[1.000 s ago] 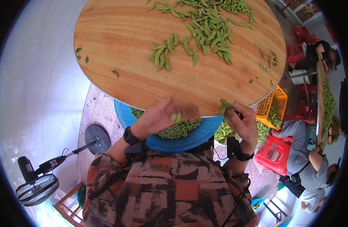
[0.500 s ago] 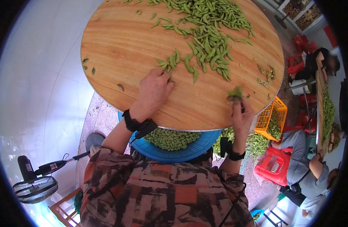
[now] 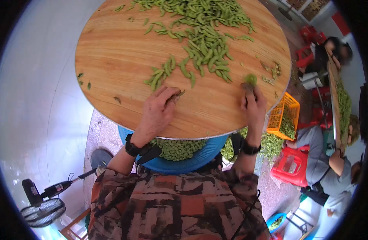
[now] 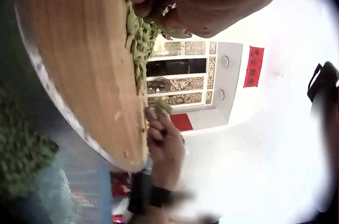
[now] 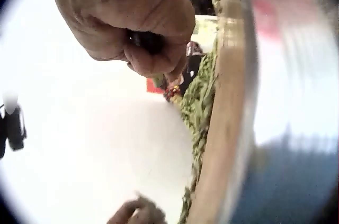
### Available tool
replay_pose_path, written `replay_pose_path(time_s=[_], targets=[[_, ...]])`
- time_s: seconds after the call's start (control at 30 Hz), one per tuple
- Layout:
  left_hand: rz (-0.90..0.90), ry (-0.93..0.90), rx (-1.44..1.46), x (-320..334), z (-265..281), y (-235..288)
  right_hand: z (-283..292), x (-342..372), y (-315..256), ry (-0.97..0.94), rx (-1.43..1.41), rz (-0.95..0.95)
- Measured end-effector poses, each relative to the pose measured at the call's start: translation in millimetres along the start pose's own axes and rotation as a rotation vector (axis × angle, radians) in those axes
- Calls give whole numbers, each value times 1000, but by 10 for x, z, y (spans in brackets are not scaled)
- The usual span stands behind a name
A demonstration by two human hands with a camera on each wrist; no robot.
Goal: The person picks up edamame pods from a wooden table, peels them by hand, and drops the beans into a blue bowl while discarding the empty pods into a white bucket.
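Green pods (image 3: 210, 48) heaped on the far half of the round tabletop (image 3: 192, 116), small bunch (image 3: 162, 75) split off nearer the person, left of the heap. Left hand (image 3: 156, 112) is just on the near side of that bunch: fingers curled, thumb in, pinching what looks like a single pod (image 3: 181, 93), mostly hidden by the fingers. Right hand (image 3: 254, 106) is well apart from it, over the right part of the table, fingers curled, pinching a green piece (image 3: 250, 79) at the tips. Dark object (image 5: 145, 40) in the curl of that hand too, can't tell what it is from here.

Looks like shelling, feeding from the small bunch. My take: one pod per pick, grip near one end so the seam is free for the other hand. Bring both hands together over the blue basin (image 3: 216, 150) before squeezing; the table edge overhangs its far side, so opening pods too far forward would drop beans on wood. Light squeeze, crushed beans are waste. Shelled beans (image 3: 178, 149) look clean, so husks should go elsewhere; scraps (image 3: 275, 72) already sit right of the heap, decent spot, away from the basin. Orange crate (image 3: 275, 118) by the table's right edge holds more pods, elbow clearance seems fine
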State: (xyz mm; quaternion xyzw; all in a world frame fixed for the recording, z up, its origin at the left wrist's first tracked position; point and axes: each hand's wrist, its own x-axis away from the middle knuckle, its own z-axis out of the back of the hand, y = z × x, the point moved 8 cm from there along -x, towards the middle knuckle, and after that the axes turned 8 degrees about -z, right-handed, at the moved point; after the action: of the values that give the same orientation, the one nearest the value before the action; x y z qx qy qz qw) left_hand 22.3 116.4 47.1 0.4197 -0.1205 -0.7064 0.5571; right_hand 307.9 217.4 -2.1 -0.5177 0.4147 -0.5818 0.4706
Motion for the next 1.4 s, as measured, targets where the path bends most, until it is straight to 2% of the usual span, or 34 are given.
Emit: replay_pose_path(time_s=[0.03, 0.07, 0.1, 0.17, 0.23, 0.27, 0.3, 0.33, 0.37, 0.4, 0.47, 0.57, 0.63, 0.67, 0.8, 0.83, 0.87, 0.9, 0.93, 0.97, 1.03, 1.1, 1.17, 1.23, 1.27, 1.33, 1.4], targets=[[75, -74, 146, 13, -93, -37, 222, -130, -100, 274, 334, 301], [56, -79, 161, 14, -171, -36, 301, -68, -273, 543, 673, 601], [50, -55, 271, 47, -251, -41, 340, -20, -341, 557, 683, 599], [46, -39, 385, 140, -351, -29, 256, 11, -321, 387, 667, 477], [452, -88, 752, 261, -545, -148, 164, 82, -246, 346, 588, 402], [459, -81, 752, 245, -531, -113, 87, 107, -164, 292, 504, 327], [513, -88, 862, 243, -542, -88, -24, 173, -121, 278, 503, 324], [567, -93, 969, 262, -563, -73, -275, 270, -107, 84, 417, 417], [577, -83, 956, 278, -571, -74, -524, 405, -103, -108, 323, 507], [572, -64, 1064, 274, -612, -42, -653, 563, -198, -121, 314, 508], [566, -38, 1172, 266, -636, -3, -1015, 802, -46, -544, -168, -236], [540, -9, 1125, 268, -591, 22, -1094, 828, -18, -605, -265, -255], [496, 1, 949, 272, -526, 14, -1126, 837, -10, -602, -259, -265], [497, 3, 950, 286, -536, 15, -1136, 837, -8, -599, -255, -271], [308, 90, 741, 302, -486, 17, -1160, 878, -5, -631, -291, -269], [224, 114, 687, 289, -456, 55, -1150, 848, 19, -602, -232, -225], [223, 112, 689, 295, -441, 44, -1134, 819, 29, -573, -174, -180], [365, 38, 921, 318, -514, 0, -1125, 801, 39, -571, -173, -180], [509, -40, 1149, 360, -615, -8, -1146, 806, 74, -624, -291, -259], [509, -40, 1149, 356, -612, -10, -1169, 827, 104, -676, -409, -339], [705, -35, 1736, 394, -758, 78, -1164, 826, 107, -699, -451, -358], [685, 14, 1655, 385, -784, 40, -1172, 837, 95, -723, -493, -379], [669, 56, 1573, 373, -763, 24, -1119, 830, 41, -663, -278, -264], [558, 80, 1288, 313, -636, 29, -1113, 857, 25, -685, -314, -272], [561, 79, 1291, 326, -657, 36, -1122, 882, 20, -714, -347, -287], [415, 94, 863, 311, -540, 39, -1145, 909, 0, -682, -329, -272], [411, 102, 875, 324, -541, 65, -1154, 913, -7, -652, -310, -256]])
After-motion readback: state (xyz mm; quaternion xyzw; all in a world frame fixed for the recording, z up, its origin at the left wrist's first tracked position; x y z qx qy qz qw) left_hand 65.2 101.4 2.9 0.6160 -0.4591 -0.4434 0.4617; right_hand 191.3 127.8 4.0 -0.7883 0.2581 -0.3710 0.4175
